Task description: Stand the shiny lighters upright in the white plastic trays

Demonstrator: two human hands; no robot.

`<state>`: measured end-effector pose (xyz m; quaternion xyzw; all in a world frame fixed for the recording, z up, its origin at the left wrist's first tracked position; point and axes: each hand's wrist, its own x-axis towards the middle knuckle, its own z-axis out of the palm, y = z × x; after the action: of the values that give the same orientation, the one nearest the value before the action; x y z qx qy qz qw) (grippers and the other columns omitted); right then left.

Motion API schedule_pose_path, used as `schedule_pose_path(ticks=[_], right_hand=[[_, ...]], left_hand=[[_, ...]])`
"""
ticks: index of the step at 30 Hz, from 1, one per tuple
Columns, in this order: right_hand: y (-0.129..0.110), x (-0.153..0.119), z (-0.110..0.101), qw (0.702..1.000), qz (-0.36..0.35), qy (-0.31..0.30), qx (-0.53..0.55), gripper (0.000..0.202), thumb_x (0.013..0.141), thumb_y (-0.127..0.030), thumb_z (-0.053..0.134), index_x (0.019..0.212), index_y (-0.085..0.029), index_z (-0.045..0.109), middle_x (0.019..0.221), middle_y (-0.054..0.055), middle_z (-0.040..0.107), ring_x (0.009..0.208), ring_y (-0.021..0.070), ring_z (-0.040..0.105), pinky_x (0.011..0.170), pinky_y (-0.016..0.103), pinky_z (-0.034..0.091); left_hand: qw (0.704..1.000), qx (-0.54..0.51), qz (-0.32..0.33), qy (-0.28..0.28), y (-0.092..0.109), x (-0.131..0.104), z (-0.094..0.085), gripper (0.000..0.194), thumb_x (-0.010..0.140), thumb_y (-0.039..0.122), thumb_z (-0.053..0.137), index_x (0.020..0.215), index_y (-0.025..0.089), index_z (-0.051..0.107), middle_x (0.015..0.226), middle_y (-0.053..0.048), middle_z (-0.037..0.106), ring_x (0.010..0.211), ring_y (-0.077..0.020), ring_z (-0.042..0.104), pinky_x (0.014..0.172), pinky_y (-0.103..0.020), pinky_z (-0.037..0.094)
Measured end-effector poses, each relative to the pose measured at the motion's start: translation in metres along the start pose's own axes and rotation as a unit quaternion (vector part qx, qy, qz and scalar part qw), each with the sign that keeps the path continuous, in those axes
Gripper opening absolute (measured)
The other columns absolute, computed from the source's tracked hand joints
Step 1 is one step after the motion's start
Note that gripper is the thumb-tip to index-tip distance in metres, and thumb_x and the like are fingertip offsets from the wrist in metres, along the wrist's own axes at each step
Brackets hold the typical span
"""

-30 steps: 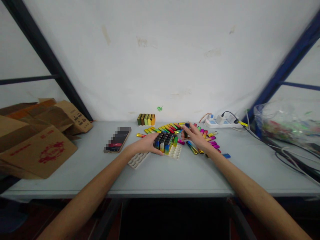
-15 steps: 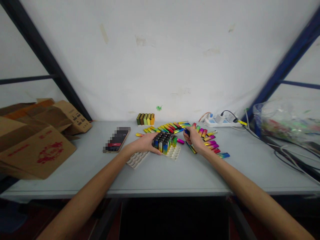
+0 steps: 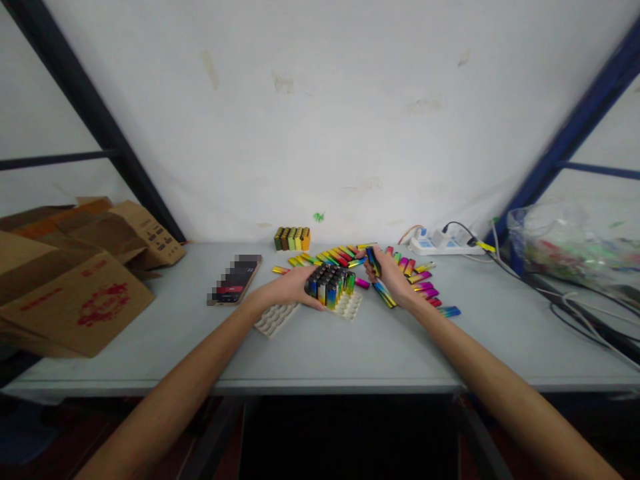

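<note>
My left hand (image 3: 295,287) wraps round the left side of a block of upright shiny lighters (image 3: 331,287) with dark tops. They stand in a pale tray (image 3: 350,307) whose right part shows bare hollows. A second pale tray (image 3: 274,320) lies beneath my left wrist. To the right, my right hand (image 3: 387,272) grips a dark blue lighter (image 3: 373,261), held tilted above the table. Around it several loose metallic lighters (image 3: 423,290) lie in an arc behind and right of the tray.
A block of green and yellow lighters (image 3: 293,239) stands by the wall. A phone (image 3: 239,280) lies left, beside cardboard boxes (image 3: 100,300). At the right are a power strip (image 3: 440,245), cables and a plastic bag (image 3: 560,233).
My right hand has turned slightly, and more of the dark blue lighter in it shows. My left hand stays at the block of lighters.
</note>
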<state>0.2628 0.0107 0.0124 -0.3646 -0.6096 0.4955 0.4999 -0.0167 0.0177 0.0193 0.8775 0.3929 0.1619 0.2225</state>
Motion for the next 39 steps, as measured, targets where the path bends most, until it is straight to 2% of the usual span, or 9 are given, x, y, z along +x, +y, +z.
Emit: schedule_pose_path(ticks=[3,6,8,13,19,24,39], right_hand=[[-0.005,-0.002,-0.003,0.995,-0.057,-0.004,-0.078,0.045,0.094,-0.067,0.054,0.092,-0.022,0.060,0.072,-0.001,0.052,0.065,0.0150,0.049,0.060,0.028,0.043],[-0.007,-0.003,-0.006,0.981,-0.104,0.028,-0.158,0.042,0.088,-0.062,0.068,0.094,-0.021,0.064,0.085,0.002,0.059,0.078,0.0171,0.055,0.067,0.028,0.046],[-0.006,-0.004,-0.008,0.974,-0.124,0.044,-0.184,0.041,0.086,-0.061,0.071,0.093,-0.020,0.065,0.089,0.003,0.060,0.081,0.0173,0.056,0.067,0.028,0.047],[-0.010,-0.010,-0.011,0.962,-0.136,-0.024,-0.235,0.038,0.092,-0.057,0.065,0.103,-0.020,0.063,0.067,-0.003,0.054,0.058,0.0136,0.050,0.054,0.026,0.041],[-0.023,-0.019,-0.004,0.917,-0.163,-0.096,-0.352,0.025,0.092,-0.046,0.067,0.098,-0.022,0.060,0.071,0.000,0.066,0.063,0.0168,0.062,0.060,0.028,0.047],[-0.024,-0.020,0.001,0.912,-0.147,-0.103,-0.369,0.024,0.092,-0.044,0.067,0.096,-0.023,0.055,0.072,0.001,0.068,0.062,0.0173,0.064,0.059,0.028,0.046],[-0.015,-0.020,0.006,0.915,-0.164,-0.083,-0.360,0.026,0.091,-0.043,0.069,0.096,-0.023,0.054,0.071,-0.001,0.068,0.061,0.0158,0.062,0.059,0.027,0.045]], left_hand=[[1.000,-0.004,0.013,0.006,-0.001,0.000,0.001,0.095,0.060,0.050,0.094,0.141,0.018,0.055,0.142,-0.013,0.064,0.129,-0.0360,0.060,0.110,-0.042,0.045],[1.000,-0.004,0.012,0.009,-0.001,0.000,0.001,0.096,0.059,0.049,0.094,0.141,0.018,0.055,0.142,-0.013,0.063,0.130,-0.0363,0.059,0.111,-0.042,0.044],[1.000,-0.004,0.010,0.009,-0.001,0.000,0.001,0.097,0.059,0.049,0.095,0.142,0.017,0.054,0.143,-0.014,0.063,0.131,-0.0366,0.059,0.112,-0.043,0.044],[0.999,-0.024,0.023,0.011,0.000,0.001,0.001,0.096,0.059,0.048,0.095,0.141,0.019,0.055,0.142,-0.013,0.064,0.129,-0.0357,0.060,0.109,-0.040,0.046],[1.000,-0.026,0.016,0.006,-0.001,0.001,0.002,0.097,0.058,0.049,0.095,0.141,0.017,0.056,0.141,-0.014,0.064,0.128,-0.0357,0.061,0.109,-0.041,0.046],[1.000,-0.026,0.014,0.009,-0.001,0.000,0.002,0.094,0.058,0.050,0.095,0.138,0.018,0.057,0.139,-0.013,0.066,0.126,-0.0357,0.062,0.108,-0.041,0.047],[1.000,-0.024,0.015,0.008,0.004,-0.001,0.001,0.091,0.060,0.048,0.095,0.136,0.017,0.058,0.138,-0.013,0.066,0.125,-0.0352,0.062,0.107,-0.041,0.047]])
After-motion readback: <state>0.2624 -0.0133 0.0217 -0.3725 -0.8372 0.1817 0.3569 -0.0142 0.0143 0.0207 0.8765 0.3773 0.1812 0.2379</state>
